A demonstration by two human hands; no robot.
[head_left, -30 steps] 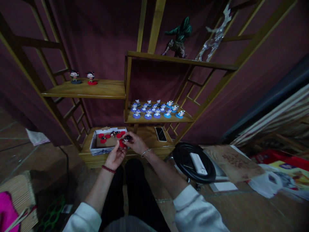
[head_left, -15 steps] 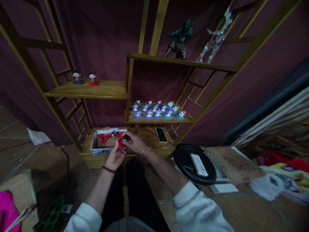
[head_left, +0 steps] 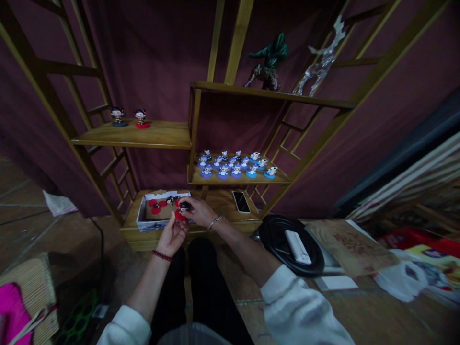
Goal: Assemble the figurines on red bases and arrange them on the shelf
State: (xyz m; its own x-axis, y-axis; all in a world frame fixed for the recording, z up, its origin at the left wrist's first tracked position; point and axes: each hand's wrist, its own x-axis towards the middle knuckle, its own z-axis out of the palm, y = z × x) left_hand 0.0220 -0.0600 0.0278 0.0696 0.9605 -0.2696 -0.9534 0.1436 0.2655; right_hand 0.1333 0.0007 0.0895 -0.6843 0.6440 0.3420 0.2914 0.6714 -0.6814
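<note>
Between my two hands is a small black-haired figurine [head_left: 183, 208] on a red round base. My left hand [head_left: 174, 235] grips the base from below with thumb and fingers. My right hand [head_left: 201, 212] pinches the figurine's upper part from the right. Just behind them, an open cardboard box [head_left: 154, 224] on the low shelf holds several more red-based figurines [head_left: 155, 207], some lying down. Two similar figurines stand on the left shelf, one on a dark base [head_left: 118, 117] and one on a red base [head_left: 141, 119].
Several purple- and blue-based figurines [head_left: 223, 170] crowd the middle shelf [head_left: 237, 181]. A phone [head_left: 241, 202] lies right of the box. Higher up stand a green-hooded statue [head_left: 271, 60] and a clear sculpture [head_left: 321, 64]. A round black stool [head_left: 264, 239] with a white box [head_left: 298, 247] is at right.
The figurine between my hands has turned more upright, its front showing more. Both hands keep hold of it, and the view has shifted slightly.
</note>
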